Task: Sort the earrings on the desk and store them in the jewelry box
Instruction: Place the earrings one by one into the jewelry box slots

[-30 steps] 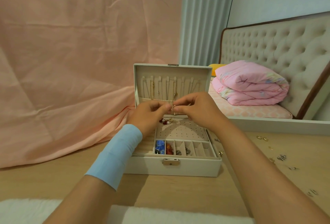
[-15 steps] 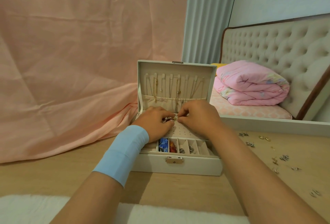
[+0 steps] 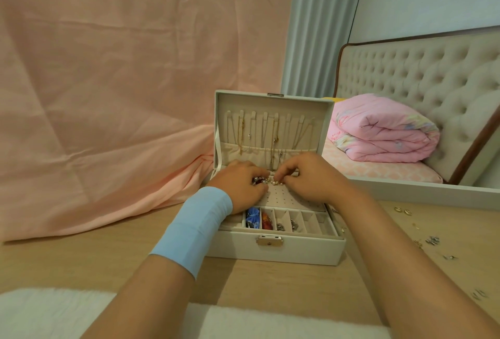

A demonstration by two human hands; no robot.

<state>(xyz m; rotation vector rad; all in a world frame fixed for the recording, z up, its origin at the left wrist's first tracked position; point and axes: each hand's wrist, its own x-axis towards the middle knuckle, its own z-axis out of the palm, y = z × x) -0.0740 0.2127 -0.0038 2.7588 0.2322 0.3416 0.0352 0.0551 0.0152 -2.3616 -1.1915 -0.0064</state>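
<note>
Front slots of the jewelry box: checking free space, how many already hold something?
4, the leftmost in view: a blue piece, a red piece, a silver piece, a second silver piece. The two slots to their right look empty; the blue wristband may hide more.

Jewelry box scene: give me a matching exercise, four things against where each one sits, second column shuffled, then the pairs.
1. gold necklaces
2. blue trinket
3. loose earrings
4. pink quilt

A. scattered on the desk, right of the jewelry box
B. folded on the bed
C. hanging inside the raised lid
D. in the front slot just left of the red piece

Pairs: 1-C, 2-D, 3-A, 4-B.
</note>
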